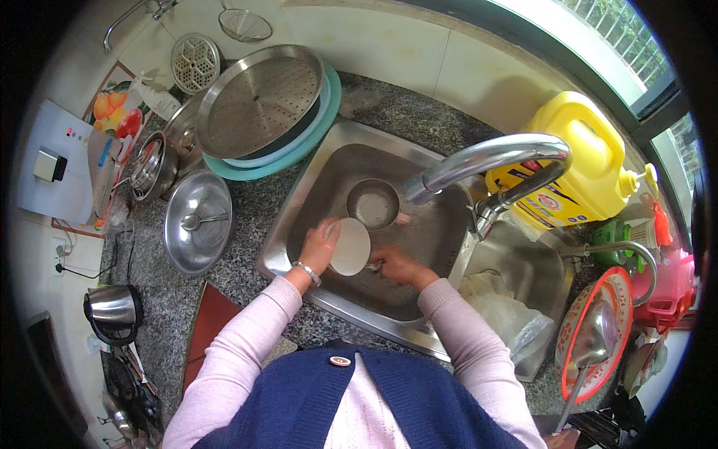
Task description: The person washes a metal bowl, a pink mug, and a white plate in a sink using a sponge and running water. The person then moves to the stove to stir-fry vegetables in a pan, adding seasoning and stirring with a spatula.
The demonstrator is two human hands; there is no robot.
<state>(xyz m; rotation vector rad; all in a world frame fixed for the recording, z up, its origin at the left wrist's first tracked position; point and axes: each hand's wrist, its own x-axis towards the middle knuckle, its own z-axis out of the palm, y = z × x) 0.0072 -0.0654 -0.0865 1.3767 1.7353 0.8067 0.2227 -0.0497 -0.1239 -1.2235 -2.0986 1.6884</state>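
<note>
My left hand grips the rim of a white round dish, likely a bowl, tilted over the large steel sink basin. Close to the dish's right edge, my right hand is curled around a small greyish thing, too blurred to name. On the basin floor beyond the dish lies a small round metal pan with a pinkish handle. The chrome faucet arches over the basin's right side, its spout above the sink. No running water is visible.
A yellow detergent jug stands behind the faucet. Plastic bags lie in the smaller right basin. An enamel basin with a ladle leans farther right. Left of the sink are a perforated steel tray on stacked basins and a metal lid.
</note>
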